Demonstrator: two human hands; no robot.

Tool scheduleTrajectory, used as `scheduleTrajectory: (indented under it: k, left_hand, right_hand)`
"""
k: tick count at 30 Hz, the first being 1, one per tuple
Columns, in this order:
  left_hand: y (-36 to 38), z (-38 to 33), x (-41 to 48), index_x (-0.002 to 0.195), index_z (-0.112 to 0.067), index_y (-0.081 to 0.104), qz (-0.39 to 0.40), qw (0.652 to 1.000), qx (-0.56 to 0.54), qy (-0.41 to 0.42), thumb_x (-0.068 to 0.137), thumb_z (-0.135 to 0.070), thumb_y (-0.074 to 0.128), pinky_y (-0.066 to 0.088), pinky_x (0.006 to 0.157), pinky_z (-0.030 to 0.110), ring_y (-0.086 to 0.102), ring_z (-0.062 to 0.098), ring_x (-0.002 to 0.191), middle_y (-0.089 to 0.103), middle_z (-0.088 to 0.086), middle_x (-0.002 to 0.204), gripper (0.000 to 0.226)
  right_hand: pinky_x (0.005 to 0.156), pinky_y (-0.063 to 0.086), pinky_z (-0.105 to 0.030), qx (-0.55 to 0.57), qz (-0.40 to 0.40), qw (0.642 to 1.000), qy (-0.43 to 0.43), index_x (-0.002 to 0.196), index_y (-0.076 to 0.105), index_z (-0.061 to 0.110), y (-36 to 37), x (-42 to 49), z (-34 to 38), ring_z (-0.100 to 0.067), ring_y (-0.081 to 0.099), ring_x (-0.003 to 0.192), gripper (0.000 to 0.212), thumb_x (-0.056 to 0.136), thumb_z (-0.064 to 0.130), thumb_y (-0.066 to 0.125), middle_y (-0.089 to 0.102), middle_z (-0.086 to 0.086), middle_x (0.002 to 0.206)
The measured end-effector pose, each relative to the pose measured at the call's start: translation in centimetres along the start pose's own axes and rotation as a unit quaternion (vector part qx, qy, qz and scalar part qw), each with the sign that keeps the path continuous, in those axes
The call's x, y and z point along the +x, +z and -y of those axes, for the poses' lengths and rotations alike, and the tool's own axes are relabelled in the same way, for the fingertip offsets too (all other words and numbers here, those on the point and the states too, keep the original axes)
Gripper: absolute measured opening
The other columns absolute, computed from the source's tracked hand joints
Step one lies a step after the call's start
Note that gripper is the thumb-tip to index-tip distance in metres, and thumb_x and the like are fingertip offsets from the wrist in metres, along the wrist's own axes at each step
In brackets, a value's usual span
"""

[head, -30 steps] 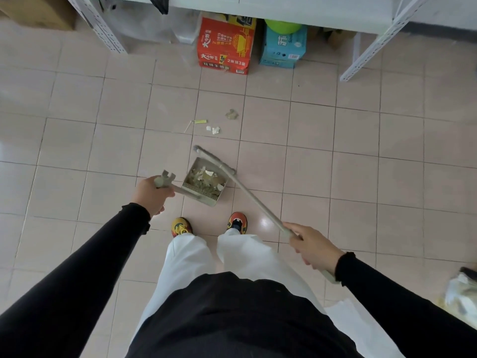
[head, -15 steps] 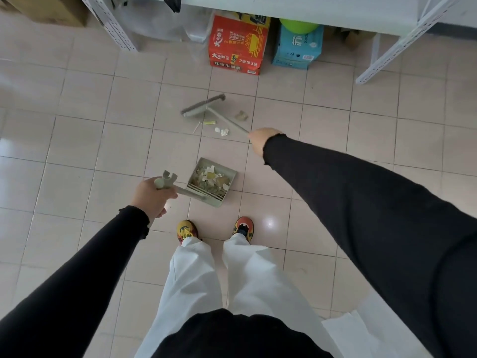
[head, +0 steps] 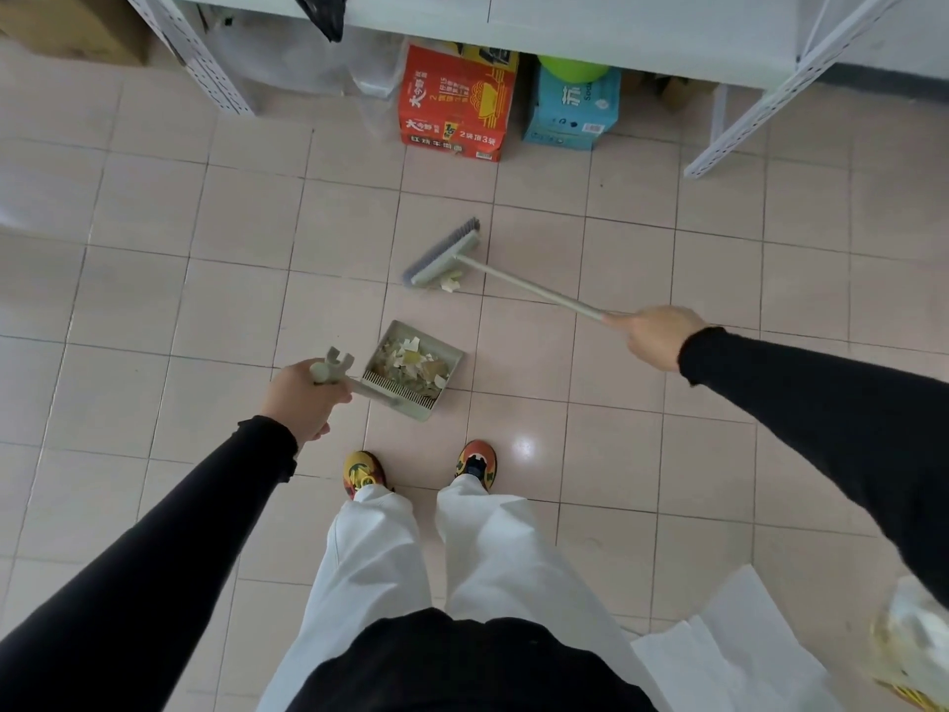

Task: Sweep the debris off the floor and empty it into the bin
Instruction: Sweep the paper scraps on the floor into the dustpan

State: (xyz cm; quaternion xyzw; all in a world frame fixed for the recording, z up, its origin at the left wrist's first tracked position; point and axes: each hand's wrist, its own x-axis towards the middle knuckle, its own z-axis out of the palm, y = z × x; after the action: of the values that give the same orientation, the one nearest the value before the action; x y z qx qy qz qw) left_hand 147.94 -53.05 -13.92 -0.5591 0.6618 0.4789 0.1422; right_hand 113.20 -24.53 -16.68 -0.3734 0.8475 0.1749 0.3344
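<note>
L hand clamped on dustpan handle, pan w/ debris near shoes. R hand gripping broom; head on scraps, open tile all round. Vs earlier: broom swung right, arm out of centre.

Pale pink tiled floor, glossy, with a bright glare spot near the right shoe. Directly on it:
- dustpan near centre, full of paper scraps, just ahead of the shoes.
- broom head, bristles down, a few loose scraps touching its near edge.
- red carton and blue carton side by side at the far edge, under a white shelf rack.
- rack legs planted left and right of the cartons.
- white paper sheet at bottom right.
</note>
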Motion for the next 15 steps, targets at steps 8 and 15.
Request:
scheduleTrajectory:
  k: [8,15]
  left_hand:
    - [-0.4,-1.4,1.1,0.102,-0.008,0.068,0.009,1.000,0.014,0.003,0.087,-0.007,0.063,0.040,0.048,0.028,0.047,0.024,0.052,0.056,0.015,0.077,0.015]
    - [-0.2,-2.1,1.7,0.102,-0.009,0.068,0.006,1.000,-0.008,-0.011,0.086,-0.006,0.061,0.039,0.046,0.027,0.046,0.022,0.050,0.060,0.018,0.084,0.017]
  right_hand:
    - [0.043,0.041,-0.022,0.249,0.025,0.967,0.049,0.152,0.036,0.025,-1.3,2.4,4.9,-0.025,0.056,0.074,0.051,0.102,0.015,0.037,0.056,-0.014,0.125]
    - [0.049,0.049,-0.030,0.245,0.130,0.959,0.057,0.141,0.046,0.009,1.9,1.5,11.5,-0.029,0.059,0.069,0.045,0.096,0.004,0.038,0.061,-0.017,0.106]
